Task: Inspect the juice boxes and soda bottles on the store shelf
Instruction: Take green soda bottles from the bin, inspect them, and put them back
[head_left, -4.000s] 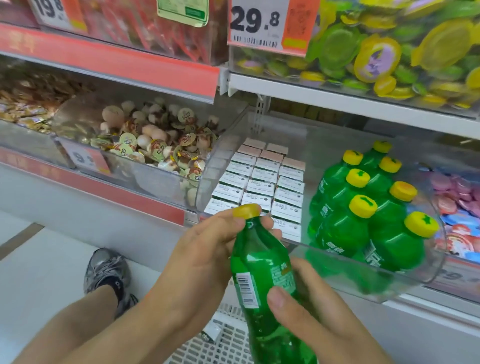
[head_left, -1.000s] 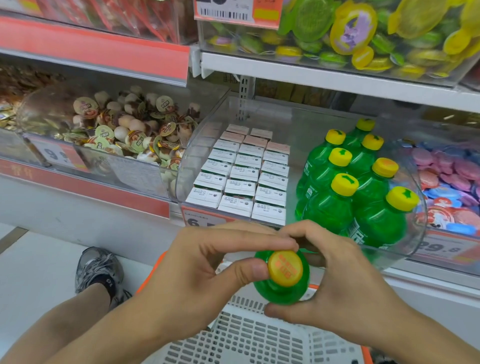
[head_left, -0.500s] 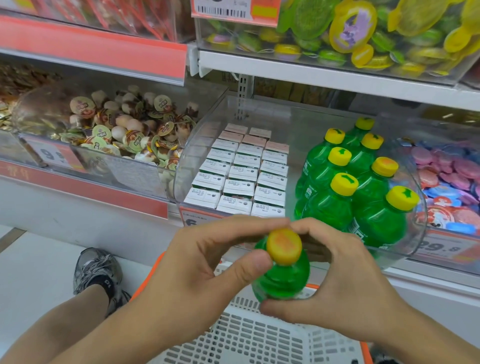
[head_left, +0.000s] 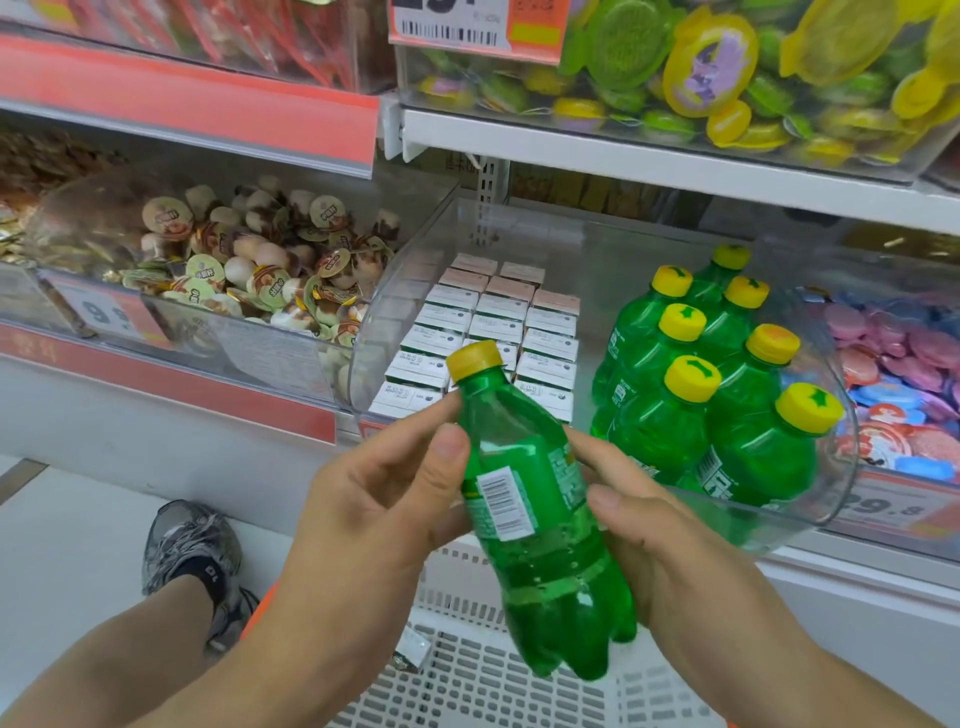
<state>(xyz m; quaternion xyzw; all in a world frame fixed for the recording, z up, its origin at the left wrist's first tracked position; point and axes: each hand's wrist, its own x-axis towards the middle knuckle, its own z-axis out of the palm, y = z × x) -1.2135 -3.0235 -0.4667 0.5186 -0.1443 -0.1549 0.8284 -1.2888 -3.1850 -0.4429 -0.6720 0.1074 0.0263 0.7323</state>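
Head view, and it's the only one we get: both hands are on one green soda bottle (head_left: 540, 525), held out just in front of the clear bin (head_left: 810, 525) on the store shelf. Left hand (head_left: 379, 514) wraps the upper body, thumb laid along the label edge; right hand (head_left: 670, 551) cups the lower half from behind, thumb pressing the side. So both are grasping the bottle, neither one loose. It leans, yellow cap (head_left: 475, 359) tipped up and to the left, barcode turned toward the camera, and my read is that the tilt is there to bring the printed label into sight for checking. Inside the bin, on its right side, stand the other soda bottles (head_left: 675, 415), upright and packed touching one another. On the bin's left side the juice boxes (head_left: 498, 332) sit in tidy rows, tops up, none handled at this moment. Left of the bin, a second clear tub holds small foil-lidded cups (head_left: 249, 270); right of it, pink and blue round packs (head_left: 893, 364). Above the bin, a white shelf edge (head_left: 675, 156) carries green and yellow sweets. Below the bin, a white slotted basket (head_left: 467, 670) sits under the hands, and down to its left a grey trainer (head_left: 189, 545) rests on pale floor.
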